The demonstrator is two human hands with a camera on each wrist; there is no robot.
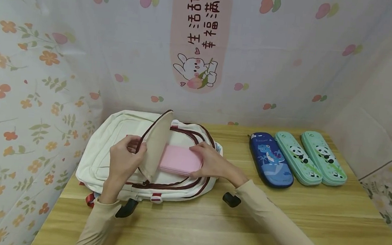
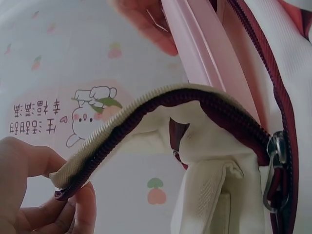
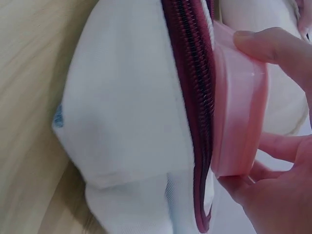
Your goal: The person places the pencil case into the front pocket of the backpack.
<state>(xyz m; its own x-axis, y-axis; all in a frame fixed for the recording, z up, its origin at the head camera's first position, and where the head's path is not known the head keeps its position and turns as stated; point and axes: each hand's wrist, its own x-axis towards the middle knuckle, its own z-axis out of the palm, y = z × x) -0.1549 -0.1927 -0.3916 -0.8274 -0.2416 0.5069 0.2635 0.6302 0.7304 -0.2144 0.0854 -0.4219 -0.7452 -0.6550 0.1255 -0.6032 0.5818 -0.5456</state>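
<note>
Holding: right-hand grip (image 1: 210, 162), thumb and fingers on opposite sides of a pale-pink, flat rectangular, plastic-looking box (image 1: 180, 160). Box: probably light, stiff, slightly slippery; best held by its narrow edges. Location: unzipped mouth of a white fabric backpack (image 1: 101, 145), maroon zips (image 3: 191, 58). Left-hand grip (image 1: 124, 159): pinching a cream fabric flap (image 1: 155, 146) by its zipped edge. Beneath: wood-grain table (image 1: 186, 230).

The box (image 1: 180, 160) looks plastic — smooth (the backpack (image 1: 119, 131), cloth).

Blue dinosaur case (image 1: 271, 160) beside two green panda cases (image 1: 298, 158) on wooden table (image 1: 186, 230); rabbit print (image 1: 191, 68) on white cloth (image 1: 285, 60)
</note>
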